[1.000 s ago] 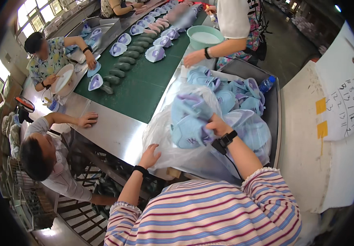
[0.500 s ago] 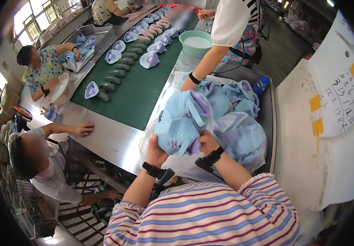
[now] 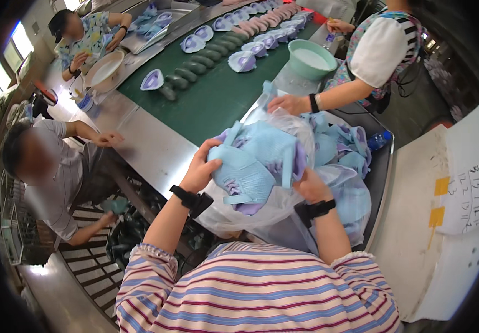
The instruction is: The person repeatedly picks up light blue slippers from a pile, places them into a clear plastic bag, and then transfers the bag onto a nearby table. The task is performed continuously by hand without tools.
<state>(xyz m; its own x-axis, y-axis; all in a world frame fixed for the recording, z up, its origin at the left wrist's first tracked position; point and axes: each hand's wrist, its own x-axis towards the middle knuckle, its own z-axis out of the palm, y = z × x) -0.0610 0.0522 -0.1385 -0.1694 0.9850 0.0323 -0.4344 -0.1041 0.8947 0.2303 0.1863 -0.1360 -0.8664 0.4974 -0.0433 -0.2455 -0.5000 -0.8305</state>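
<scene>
Between my hands is a small stack of light blue shoe uppers [image 3: 243, 176] with lilac linings and laces, held above an opened clear plastic bag [image 3: 234, 216]. My left hand [image 3: 199, 169] is closed on the stack's left edge, thumb on top. At the lower right edge, my right hand [image 3: 312, 187] grips the stack; some of its fingers are hidden behind it. More uppers [image 3: 336, 144] lie heaped to the right, partly in another clear bag [image 3: 345, 191]. Just beyond my stack, a co-worker's hand [image 3: 289, 104] is by a light blue upper [image 3: 267, 94].
A green belt [image 3: 195, 111] carries rows of dark green shoe lasts [image 3: 200, 60] and uppers. A mint basin [image 3: 311, 58] stands beyond. A metal tray edge [image 3: 389, 183] and a whiteboard [image 3: 406, 222] are on the right. A seated person [image 3: 56, 177] is at left beside a rack of lasts.
The stack in my hands has turned and fanned out; my left hand has moved up its left side. The co-worker's hand has come out of the heap. The seated person has lifted a dark last.
</scene>
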